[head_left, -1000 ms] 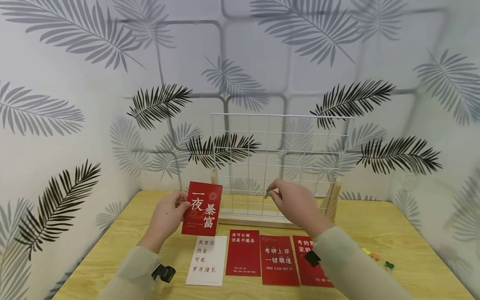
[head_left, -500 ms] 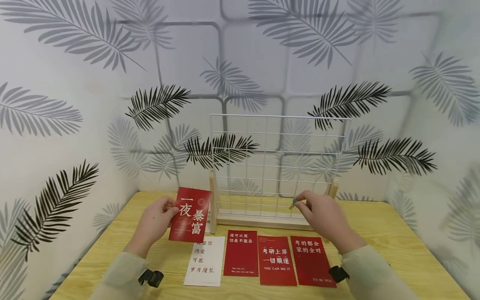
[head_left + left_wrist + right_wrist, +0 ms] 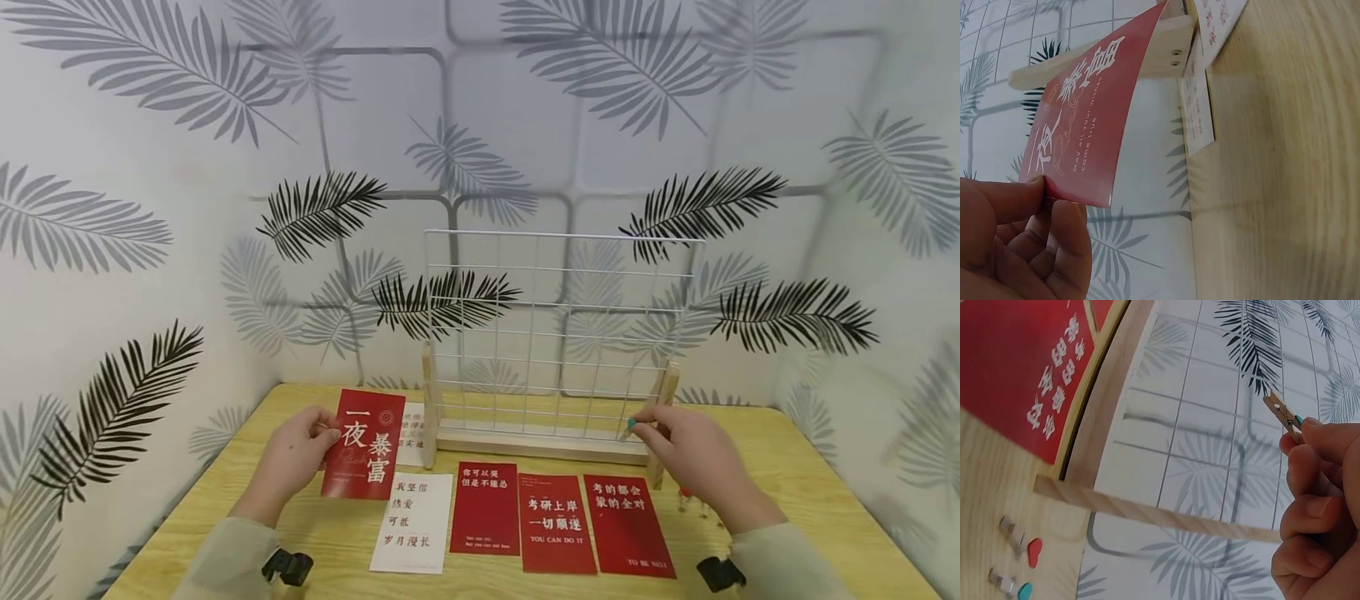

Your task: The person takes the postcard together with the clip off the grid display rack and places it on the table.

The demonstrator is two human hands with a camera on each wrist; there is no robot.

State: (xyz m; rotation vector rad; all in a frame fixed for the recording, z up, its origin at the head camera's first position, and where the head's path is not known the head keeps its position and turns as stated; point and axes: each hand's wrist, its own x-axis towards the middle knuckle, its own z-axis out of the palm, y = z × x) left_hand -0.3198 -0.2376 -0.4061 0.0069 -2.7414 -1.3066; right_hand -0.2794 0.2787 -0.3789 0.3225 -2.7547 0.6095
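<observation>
My left hand pinches the left edge of a red card with white characters, held up off the table left of the white wire grid. Between the thumb and finger of my right hand is a small wooden clothespin with a green decoration, in front of the grid's lower right. The grid stands upright in a wooden base. In a row before it lie a white card and three red cards, among them the rightmost red card.
Another white card lies partly hidden behind the held card, by the base's left foot. Loose clothespins with a red heart and a teal heart lie on the wooden table at right. A leaf-patterned wall stands behind.
My right hand has moved right and down along the grid with the clothespin. My left hand has shifted left and down with the red card, uncovering more of the white cards.
</observation>
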